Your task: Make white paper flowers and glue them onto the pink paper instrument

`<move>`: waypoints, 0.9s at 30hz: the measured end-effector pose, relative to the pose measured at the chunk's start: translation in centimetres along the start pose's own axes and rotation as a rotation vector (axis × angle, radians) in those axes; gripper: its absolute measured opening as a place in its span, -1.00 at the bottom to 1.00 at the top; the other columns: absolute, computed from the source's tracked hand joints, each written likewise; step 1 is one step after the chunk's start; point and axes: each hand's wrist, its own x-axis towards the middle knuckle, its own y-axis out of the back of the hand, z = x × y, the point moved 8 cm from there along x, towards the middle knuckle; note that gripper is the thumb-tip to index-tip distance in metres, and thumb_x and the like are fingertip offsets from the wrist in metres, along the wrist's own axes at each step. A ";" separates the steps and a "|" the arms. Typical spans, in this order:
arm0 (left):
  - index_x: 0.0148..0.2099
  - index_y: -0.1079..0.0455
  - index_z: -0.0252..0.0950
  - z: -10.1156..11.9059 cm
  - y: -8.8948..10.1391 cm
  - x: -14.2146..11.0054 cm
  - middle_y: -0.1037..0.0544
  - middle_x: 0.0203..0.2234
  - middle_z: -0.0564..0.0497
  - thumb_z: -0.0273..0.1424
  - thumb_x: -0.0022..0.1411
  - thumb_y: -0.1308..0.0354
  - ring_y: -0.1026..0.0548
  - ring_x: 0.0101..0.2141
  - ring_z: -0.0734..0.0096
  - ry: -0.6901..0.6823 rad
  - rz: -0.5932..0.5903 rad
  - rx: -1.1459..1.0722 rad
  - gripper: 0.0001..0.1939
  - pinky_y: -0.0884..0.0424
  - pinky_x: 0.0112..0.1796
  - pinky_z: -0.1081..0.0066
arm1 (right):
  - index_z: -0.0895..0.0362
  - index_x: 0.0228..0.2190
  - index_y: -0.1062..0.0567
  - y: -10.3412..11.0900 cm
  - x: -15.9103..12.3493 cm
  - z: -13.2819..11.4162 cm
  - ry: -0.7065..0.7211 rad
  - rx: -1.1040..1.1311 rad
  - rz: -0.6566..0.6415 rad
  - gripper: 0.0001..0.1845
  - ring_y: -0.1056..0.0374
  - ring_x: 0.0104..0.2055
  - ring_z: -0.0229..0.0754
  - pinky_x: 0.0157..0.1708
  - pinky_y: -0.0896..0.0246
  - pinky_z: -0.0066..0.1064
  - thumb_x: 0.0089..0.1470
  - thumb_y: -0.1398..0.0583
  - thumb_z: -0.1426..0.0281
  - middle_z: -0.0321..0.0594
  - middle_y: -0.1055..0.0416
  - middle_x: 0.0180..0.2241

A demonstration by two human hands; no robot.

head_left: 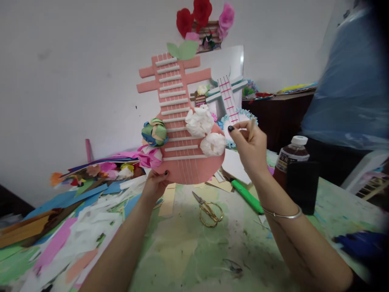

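A pink paper lute (185,170) is held upright, with white rolled strips across its neck and thin white strings. My left hand (155,184) grips its lower left edge. White paper flowers (199,121), a green and blue paper flower (154,132) and a pink paper flower (150,156) sit on its body; green paper leaves (184,50) show at its top. To the right of the lute, my right hand (251,148) is raised with thumb and fingers pinched. A small beige piece seems to stick up from it, too unclear to name. Gold-handled scissors (209,213) lie below.
A green utility knife (246,196), a bottle with a white cap (293,156) and a black upright object (302,186) are on the right. Paper scraps (100,223) cover the left. Behind stands a smaller white and blue paper lute (227,99). A person in blue (349,85) is at right.
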 end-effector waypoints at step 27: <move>0.11 -0.33 -0.34 -13.2 -1.3 20.5 -0.44 0.01 -0.12 -0.27 0.33 -0.13 -0.48 -0.06 0.20 0.213 0.147 -0.018 -0.63 -0.49 -0.08 0.12 | 0.16 -0.45 -0.43 2.9 0.9 -0.2 -0.047 0.336 0.185 -0.79 0.13 -0.67 -0.41 -0.71 0.33 -0.51 0.14 -0.19 0.29 -0.48 -0.01 -0.68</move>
